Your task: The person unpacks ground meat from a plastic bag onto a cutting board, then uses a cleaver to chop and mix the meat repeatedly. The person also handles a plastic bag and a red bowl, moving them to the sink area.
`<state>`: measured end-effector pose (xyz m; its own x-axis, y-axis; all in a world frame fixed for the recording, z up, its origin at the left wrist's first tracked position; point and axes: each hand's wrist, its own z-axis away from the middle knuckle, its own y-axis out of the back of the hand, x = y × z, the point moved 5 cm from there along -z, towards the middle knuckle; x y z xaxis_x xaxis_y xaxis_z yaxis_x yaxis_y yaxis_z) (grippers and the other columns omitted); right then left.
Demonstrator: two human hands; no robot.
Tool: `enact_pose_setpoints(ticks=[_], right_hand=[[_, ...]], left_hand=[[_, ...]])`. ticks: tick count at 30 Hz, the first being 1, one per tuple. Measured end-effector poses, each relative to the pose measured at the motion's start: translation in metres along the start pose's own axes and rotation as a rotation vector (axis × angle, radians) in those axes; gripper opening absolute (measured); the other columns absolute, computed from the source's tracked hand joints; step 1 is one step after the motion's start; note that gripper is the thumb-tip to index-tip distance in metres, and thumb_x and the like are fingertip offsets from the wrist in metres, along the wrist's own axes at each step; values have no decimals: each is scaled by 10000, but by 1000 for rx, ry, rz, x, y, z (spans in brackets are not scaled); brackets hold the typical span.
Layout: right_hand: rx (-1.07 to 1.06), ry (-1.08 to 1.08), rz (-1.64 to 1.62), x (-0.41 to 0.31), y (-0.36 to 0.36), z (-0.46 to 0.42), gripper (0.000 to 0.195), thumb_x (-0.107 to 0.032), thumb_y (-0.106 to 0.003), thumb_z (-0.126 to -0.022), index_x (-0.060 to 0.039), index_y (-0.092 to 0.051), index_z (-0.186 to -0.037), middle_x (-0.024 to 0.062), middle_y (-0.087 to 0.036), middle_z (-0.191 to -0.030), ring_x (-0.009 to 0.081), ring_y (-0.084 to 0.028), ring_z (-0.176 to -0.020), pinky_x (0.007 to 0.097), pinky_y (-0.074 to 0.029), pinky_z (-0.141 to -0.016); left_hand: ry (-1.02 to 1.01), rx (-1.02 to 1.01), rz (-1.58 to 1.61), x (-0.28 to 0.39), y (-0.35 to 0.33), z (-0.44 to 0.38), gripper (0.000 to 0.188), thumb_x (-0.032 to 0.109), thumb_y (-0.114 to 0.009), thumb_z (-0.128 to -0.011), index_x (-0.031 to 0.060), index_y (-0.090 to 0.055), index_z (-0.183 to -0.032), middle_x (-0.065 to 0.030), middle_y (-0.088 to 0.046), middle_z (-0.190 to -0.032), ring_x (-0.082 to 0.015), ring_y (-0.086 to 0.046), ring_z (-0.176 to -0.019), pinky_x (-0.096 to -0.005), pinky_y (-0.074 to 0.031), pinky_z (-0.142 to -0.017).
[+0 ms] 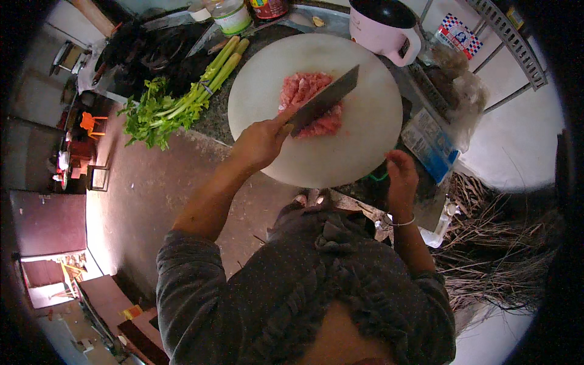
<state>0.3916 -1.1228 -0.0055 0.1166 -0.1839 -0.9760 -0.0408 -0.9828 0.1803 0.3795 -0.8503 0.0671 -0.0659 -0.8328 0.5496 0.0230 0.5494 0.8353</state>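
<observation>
My left hand [261, 142] grips the handle of a cleaver [326, 100]. Its broad dark blade lies slantwise across a heap of chopped raw meat [303, 86], hiding part of it. The meat sits on a round white cutting board [255, 77], a little above its middle. At the board's lower right rim is my right hand [402, 175], with fingers loosely bent and nothing visible in them. A bracelet circles that wrist.
Left of the board lies a bunch of celery [196, 100]. A pink pot [383, 27] with a handle stands behind, near a green-labelled container [230, 18]. A blue and white packet [431, 143] lies at the right, above dry brushwood [497, 260].
</observation>
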Motion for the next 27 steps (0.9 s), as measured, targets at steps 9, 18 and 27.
enact_pose_setpoints(ticks=[9, 18, 27], right_hand=[[38, 11, -12, 5, 2, 2, 163, -41, -484, -781, -25, -510, -941, 53, -532, -914, 137, -499, -827, 258, -396, -754], [65, -65, -37, 10, 5, 8, 175, -55, -501, -772, -27, -510, -945, 37, -530, -887, 118, -488, -808, 244, -396, -735], [70, -10, -40, 11, 3, 5, 174, -43, -490, -777, -24, -506, -950, 41, -531, -885, 118, -490, -801, 244, -397, -736]], left_hand=[[48, 153, 225, 9, 22, -5, 420, 127, -451, -822, 183, -349, -1226, -131, -549, -721, -264, -530, -663, -320, -432, -576], [173, 257, 425, 34, 60, -6, 362, 168, -474, -804, 206, -434, -1161, -221, -561, -749, -382, -542, -692, -404, -436, -600], [191, 198, 321, -10, 40, -15, 356, 191, -456, -831, 199, -416, -1185, -65, -477, -557, -129, -451, -479, -264, -413, -477]])
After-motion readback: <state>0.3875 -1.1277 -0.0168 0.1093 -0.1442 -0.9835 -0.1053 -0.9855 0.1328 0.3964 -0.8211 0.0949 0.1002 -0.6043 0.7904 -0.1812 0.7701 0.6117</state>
